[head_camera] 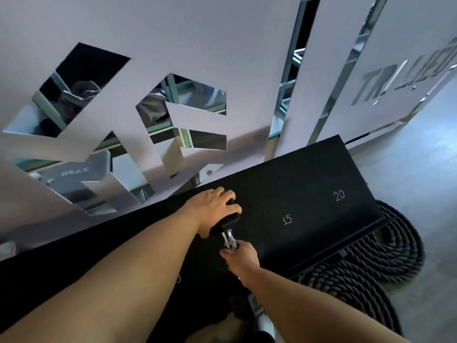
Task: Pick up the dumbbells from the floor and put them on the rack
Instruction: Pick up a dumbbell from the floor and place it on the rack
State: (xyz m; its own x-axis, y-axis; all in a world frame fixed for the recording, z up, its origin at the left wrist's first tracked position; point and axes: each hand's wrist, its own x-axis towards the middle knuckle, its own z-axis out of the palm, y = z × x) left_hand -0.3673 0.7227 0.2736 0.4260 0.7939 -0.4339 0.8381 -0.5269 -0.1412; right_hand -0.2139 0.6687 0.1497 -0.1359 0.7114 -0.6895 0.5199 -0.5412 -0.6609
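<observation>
Single head-worn wide-angle view, tilted, looking forward and down. Close over black rack shelf (309, 194); cut-out wall (173, 45) far, floor (420, 169) right.

Dumbbell (226, 225): matt black head, shiny metal handle. Rack (309, 194): matt black. Rope (366, 268): rough braided.

A pale grey wall (173, 33) with mirrored cut-out shapes (81, 78) is filling the upper part of the view, the mirrors reflecting dim gym equipment, one piece reading "DRAX". Narrow mirror strips (291, 78) are running down the wall, and blurred mirrored lettering (405, 78) is showing at the right. A coiled dark rope (371, 263) is lying on the grey floor (425, 169), where cool daylight is falling.
</observation>
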